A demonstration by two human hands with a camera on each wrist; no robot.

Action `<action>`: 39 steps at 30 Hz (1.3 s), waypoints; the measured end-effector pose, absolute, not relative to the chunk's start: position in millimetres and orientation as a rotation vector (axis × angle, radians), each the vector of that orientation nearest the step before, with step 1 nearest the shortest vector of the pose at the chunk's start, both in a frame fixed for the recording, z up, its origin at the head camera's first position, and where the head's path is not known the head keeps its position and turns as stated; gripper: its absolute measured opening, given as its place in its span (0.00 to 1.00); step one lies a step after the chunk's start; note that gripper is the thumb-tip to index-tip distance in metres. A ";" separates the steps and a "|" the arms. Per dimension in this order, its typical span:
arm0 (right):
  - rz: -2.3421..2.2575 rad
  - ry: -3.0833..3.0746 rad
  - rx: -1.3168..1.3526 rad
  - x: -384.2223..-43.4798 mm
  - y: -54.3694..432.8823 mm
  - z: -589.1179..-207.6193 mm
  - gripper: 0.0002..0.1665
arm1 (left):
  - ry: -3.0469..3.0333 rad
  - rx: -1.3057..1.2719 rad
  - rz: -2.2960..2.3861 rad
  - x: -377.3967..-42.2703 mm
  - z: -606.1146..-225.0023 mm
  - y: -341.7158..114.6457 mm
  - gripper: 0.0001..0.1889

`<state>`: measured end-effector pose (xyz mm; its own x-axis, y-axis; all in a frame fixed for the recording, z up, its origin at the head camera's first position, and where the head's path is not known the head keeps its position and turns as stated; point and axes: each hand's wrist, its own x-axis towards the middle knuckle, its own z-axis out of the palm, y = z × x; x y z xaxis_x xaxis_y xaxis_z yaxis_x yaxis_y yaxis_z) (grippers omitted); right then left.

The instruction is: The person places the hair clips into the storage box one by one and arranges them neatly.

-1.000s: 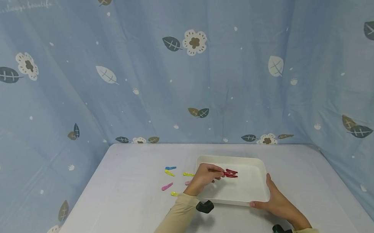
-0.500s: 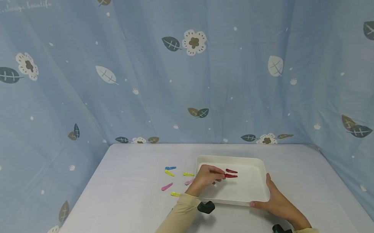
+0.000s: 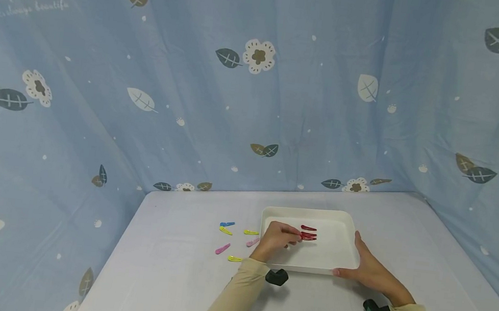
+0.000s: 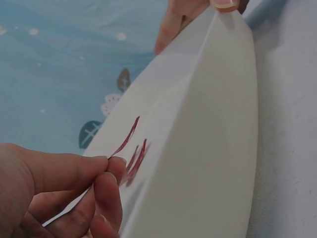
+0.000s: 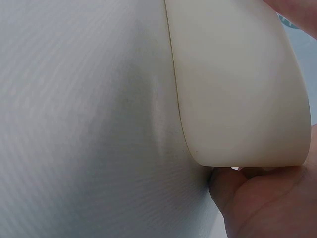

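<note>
A blue clip, yellow clips and pink clips lie on the desk; the left hand pinches a red clip over the white tray, near two red clips inside; the right hand, spread, touches the tray's near right corner.

Left hand is blocking the tray's left part, red clips are sitting mid-tray, right hand is hugging the near right corner. Tray's right half is lying open from above, tho loose clips are cluttering the table leftward.
</note>
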<state>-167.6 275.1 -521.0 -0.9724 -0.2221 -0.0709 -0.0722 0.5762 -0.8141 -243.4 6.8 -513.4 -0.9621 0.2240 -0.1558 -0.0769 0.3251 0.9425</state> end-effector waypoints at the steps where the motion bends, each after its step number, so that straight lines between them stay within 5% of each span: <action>1: -1.351 2.643 -0.253 -167.7 275.1 -521.2 0.82 | 2.344 0.134 1.673 -243.4 -513.8 7.3 0.05; 39: -1.325 2.638 -0.214 -168.0 274.0 -521.7 0.84 | 2.521 0.055 1.541 -235.8 -511.2 23.7 0.03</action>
